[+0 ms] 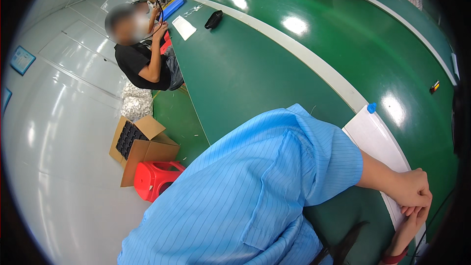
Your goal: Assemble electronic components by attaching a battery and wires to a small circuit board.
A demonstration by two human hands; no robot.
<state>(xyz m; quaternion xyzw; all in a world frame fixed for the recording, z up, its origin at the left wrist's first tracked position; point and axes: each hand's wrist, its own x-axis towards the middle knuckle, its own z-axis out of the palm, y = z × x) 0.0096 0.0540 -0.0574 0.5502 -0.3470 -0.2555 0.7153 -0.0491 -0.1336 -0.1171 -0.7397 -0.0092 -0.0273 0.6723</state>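
Two hands are resting together on a table.
The left hand [411, 186] is clasping the right hand [414, 216], fingers closed, over a white flat sheet [375, 140] on the green table [255, 78].

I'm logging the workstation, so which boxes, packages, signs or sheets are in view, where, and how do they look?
Open brown cardboard box: on the floor, holding black trays.
Clear plastic bags: heaped behind it, silvery contents.
Blue-framed wall sign: far left, rectangular.
White flat sheet: on the green table, near a seated person.
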